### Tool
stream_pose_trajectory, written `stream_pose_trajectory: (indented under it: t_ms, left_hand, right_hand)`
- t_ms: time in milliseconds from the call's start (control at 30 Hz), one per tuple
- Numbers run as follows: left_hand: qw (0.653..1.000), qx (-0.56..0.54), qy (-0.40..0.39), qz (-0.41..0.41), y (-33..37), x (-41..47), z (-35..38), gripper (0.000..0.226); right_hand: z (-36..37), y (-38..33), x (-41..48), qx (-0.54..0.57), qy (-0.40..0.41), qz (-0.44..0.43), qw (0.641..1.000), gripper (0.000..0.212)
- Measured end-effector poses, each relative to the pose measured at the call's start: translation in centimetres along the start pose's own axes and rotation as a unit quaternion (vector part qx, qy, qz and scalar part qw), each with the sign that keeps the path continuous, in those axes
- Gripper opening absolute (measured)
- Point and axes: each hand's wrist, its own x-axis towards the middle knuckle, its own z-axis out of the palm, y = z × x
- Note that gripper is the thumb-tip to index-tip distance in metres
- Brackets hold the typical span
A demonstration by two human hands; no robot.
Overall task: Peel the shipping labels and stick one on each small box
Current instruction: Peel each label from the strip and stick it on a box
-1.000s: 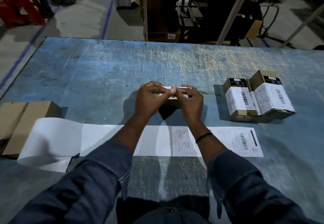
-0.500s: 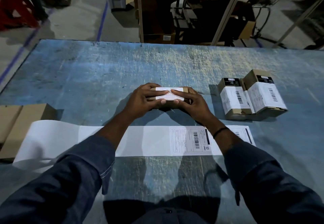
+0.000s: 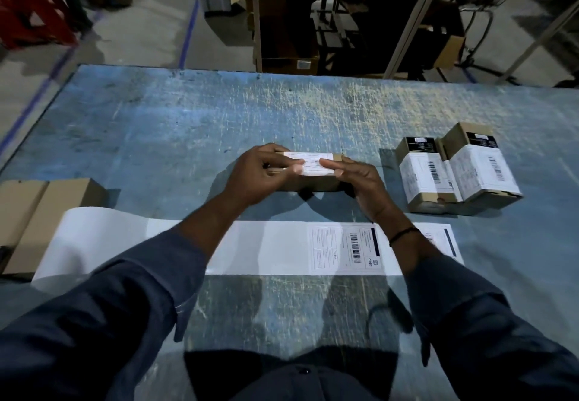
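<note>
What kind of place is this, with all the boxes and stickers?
Probably a warehouse packing station. A strip of shipping labels lies on the worktable, two labelled boxes sit nearby, the left hand and right hand hold a small box, and metal shelving stands behind.

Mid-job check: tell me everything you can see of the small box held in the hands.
The small box is plain brown cardboard, oblong, and set lengthwise left to right over the middle of the blue table. A white printed label covers most of its top face, leaving a brown strip at the right end. The left hand grips its left end and the right hand holds its right end, each with a fingertip on the label. Whether the box rests on the table is unclear.
</note>
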Motion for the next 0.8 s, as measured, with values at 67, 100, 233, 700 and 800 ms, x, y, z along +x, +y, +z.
stream_pose_trajectory:
  t_ms: [67,100,233,700,800]
  left_hand:
    - [0.987,0.109,0.122,-0.001,1.0,-0.5,2.3,0.047]
    - [0.977,0.137,0.162,0.004,1.6,-0.6,3.4,0.052]
    - [0.976,0.103,0.19,-0.036,2.0,-0.2,3.9,0.049]
    - [0.974,0.144,0.173,0.022,1.1,-0.7,3.7,0.049]
    - [0.97,0.152,0.188,0.015,1.0,-0.5,4.1,0.046]
  right_hand:
    - [1.4,0.3,-0.3,-0.001,0.076,-0.031,0.997,0.033]
    - [2.0,0.3,-0.5,-0.01,0.102,-0.045,0.994,0.03]
    - [2.5,0.1,-0.6,-0.034,0.133,-0.057,0.989,0.026]
    - [3.1,0.0,-0.7,-0.037,0.162,-0.055,0.985,0.022]
    - [3.0,0.4,-0.5,-0.055,0.162,-0.054,0.984,0.021]
